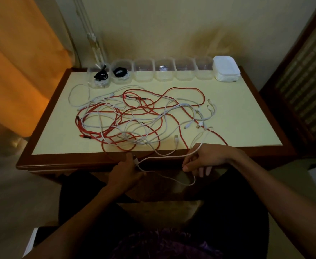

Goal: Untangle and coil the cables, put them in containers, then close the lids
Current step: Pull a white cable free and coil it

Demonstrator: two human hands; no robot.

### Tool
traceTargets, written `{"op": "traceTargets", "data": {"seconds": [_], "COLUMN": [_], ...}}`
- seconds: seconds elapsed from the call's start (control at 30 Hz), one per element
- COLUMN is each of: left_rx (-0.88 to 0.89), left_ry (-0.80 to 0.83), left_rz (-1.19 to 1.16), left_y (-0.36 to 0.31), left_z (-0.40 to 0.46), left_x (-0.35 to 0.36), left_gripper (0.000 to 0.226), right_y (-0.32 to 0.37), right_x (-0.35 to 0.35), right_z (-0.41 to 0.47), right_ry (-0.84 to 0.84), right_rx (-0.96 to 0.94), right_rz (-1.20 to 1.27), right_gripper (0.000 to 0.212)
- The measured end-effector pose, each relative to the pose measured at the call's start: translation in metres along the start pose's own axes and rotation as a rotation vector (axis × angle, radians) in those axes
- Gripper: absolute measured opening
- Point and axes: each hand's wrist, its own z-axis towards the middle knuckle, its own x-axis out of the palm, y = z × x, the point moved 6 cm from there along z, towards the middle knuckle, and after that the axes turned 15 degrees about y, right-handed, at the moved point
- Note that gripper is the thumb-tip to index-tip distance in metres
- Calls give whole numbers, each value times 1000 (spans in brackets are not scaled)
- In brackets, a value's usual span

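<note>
Both hands are just off the near edge of the table (41, 135). The left hand (124, 177) holds a white cable (164, 156) near its plug, with the thumb and fingers closed on it. The right hand (207, 157) pinches the same cable farther along, and its other fingers hang loose. A loop of the cable sags between the hands, below the near edge.

On the table, from the near edge to the middle, lies a big tangle (134, 118) of red and white cables. Some plugs stick out on its right side. The right part of the table is bare, and so is a strip along the left edge.

Along the far edge stand six clear boxes (165, 70) in a row, all open. The two by the far left corner each hold a black coil (119, 71). A stack of white lids (227, 71) sits at the far right corner, just beside the last box
</note>
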Motion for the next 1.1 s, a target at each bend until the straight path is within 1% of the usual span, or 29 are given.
{"op": "traceTargets", "data": {"seconds": [0.07, 0.13, 0.17, 0.2, 0.23, 0.27, 0.3, 0.33, 0.37, 0.4, 0.43, 0.47, 0.5, 0.53, 0.57, 0.6, 0.63, 0.67, 0.7, 0.77, 0.83, 0.9, 0.93, 1.0, 1.03, 1.1], "left_rx": [30, 93, 139, 198, 267, 341, 410, 463, 490, 487, 471, 452, 424, 394, 371, 358, 354, 364, 381, 455, 603, 802, 861, 833, 803, 748], "left_ry": [-49, -61, -52, -33, -8, 27, 68, 99, 125, 163, 211, 259, 307, 358, 418, 480, 538, 593, 646, 744, 835, 928, 941, 894, 832, 644], "left_rz": [61, 28, -15, -57, -79, -83, -73, -66, -89, -141, -206, -273, -352, -442, -529, -613, -693, -775, -870, -1067, -1186, -1186, -1211, -1394, -1500, -1638], "left_y": [-5, -13, -17, -22, -27, -32, -36, -39, -41, -41, -40, -41, -41, -41, -40, -38, -37, -36, -37, -42, -55, -73, -79, -87, -89, -90], "left_z": [-2, -3, -3, -2, -1, 0, 0, 0, 0, 0, 0, -1, -2, -3, -4, -4, -4, -5, -7, -13, -15, -19, -20, -21, -21, -18], "left_x": [-5, -9, -11, -12, -12, -11, -8, -6, -5, -5, -5, -5, -6, -6, -6, -6, -7, -6, -7, -13, -21, -29, -30, -33, -36, -42], "left_gripper": [77, 85, 86, 83, 76, 64, 50, 36, 26, 23, 24, 28, 32, 36, 37, 36, 33, 30, 26, 19, 17, 15, 15, 14, 12, 10], "right_y": [6, 14, 20, 26, 33, 40, 46, 50, 53, 55, 56, 56, 54, 54, 54, 55, 56, 56, 58, 63, 71, 80, 84, 91, 94, 97], "right_x": [8, 19, 25, 31, 38, 45, 49, 50, 48, 44, 40, 35, 29, 24, 19, 16, 16, 16, 17, 18, 21, 23, 23, 23, 22, 18], "right_z": [1, 4, 5, 7, 9, 10, 12, 15, 17, 20, 21, 22, 23, 22, 21, 18, 16, 14, 11, 6, 4, 4, 4, 5, 5, 6], "right_ry": [91, 164, 195, 233, 282, 321, 325, 280, 194, 87, -21, -137, -271, -413, -538, -630, -683, -707, -719, -709, -673, -650, -643, -636, -631, -636], "right_rx": [59, 79, 49, -6, -84, -179, -278, -365, -431, -473, -495, -493, -470, -419, -338, -233, -125, -26, 39, 119, 188, 214, 211, 207, 214, 238], "right_rz": [-4, 40, 96, 175, 262, 340, 405, 457, 503, 539, 552, 516, 414, 232, -3, -245, -446, -583, -660, -743, -841, -901, -919, -950, -956, -953], "right_gripper": [37, 46, 51, 54, 52, 47, 42, 40, 40, 41, 41, 39, 35, 30, 25, 22, 21, 20, 19, 15, 14, 19, 20, 22, 22, 22]}}
